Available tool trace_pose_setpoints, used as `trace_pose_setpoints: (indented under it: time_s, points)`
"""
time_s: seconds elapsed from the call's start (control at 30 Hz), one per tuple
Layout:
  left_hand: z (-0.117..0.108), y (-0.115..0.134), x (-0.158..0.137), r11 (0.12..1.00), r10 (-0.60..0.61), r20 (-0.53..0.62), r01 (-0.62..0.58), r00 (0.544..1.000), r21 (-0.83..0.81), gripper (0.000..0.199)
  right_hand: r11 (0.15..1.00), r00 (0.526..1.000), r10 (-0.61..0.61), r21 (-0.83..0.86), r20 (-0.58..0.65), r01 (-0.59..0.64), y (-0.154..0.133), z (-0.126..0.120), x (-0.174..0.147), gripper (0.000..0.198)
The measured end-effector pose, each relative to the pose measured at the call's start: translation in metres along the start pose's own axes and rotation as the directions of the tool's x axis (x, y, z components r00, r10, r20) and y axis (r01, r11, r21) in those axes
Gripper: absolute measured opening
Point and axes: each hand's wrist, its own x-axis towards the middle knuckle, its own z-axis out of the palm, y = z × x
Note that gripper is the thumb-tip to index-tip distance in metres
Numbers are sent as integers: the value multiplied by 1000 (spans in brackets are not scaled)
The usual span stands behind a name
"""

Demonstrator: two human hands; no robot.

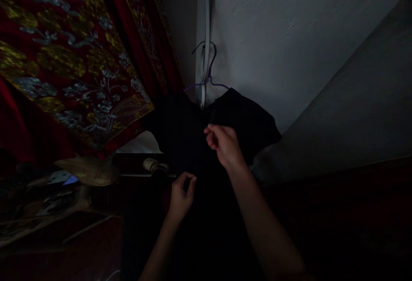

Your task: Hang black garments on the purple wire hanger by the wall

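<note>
A very dark short-sleeved garment (pixel 251 122) hangs on a thin purple hanger (pixel 212 62) against the wall. In front of its upper chest is my right hand (pixel 225 143), fingers curled and thumb pressed to the forefinger. Lower and to the left, my left hand (pixel 183 193) has its thumb and forefinger bent together in a pinch against the dark cloth. Whatever either pinch may hold is too small or too dark to make out. Dim light hides the garment's folds and any fastening.
A red cloth with gold and silver embroidery (pixel 80 57) hangs at the upper left. A white strip (pixel 207 14) runs down the pale wall (pixel 273 36) to the hanger. Footwear (pixel 153 166) sits on a low rack at the left, beside assorted dim items.
</note>
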Motion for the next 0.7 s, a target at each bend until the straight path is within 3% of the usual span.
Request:
trace_pose_setpoints:
  time_s: [0.1,0.2,0.33,0.47,0.57,0.63,0.7]
  points:
    - [2,-4,4,1000,11,23,-12,1000,19,24,995,997,-75,65,-3,75,-35,18,26,22]
    - [-5,-5,12,995,59,104,-67,993,79,22,982,992,-129,139,10,127,-53,24,26,25]
    - [-23,-14,25,980,97,208,-130,973,153,18,963,992,-126,243,18,118,-54,19,11,27]
    - [-32,-17,32,964,115,290,-177,950,200,16,966,983,-182,188,10,177,-50,20,7,25]
    - [-35,-3,42,956,151,398,-237,905,175,14,970,973,-229,88,37,225,-50,25,8,27]
    - [-41,20,55,947,215,451,-298,866,121,12,961,960,-276,40,41,275,-49,25,7,27]
    - [-53,51,73,926,319,389,-372,864,68,11,948,947,-317,0,39,318,-47,22,6,28]
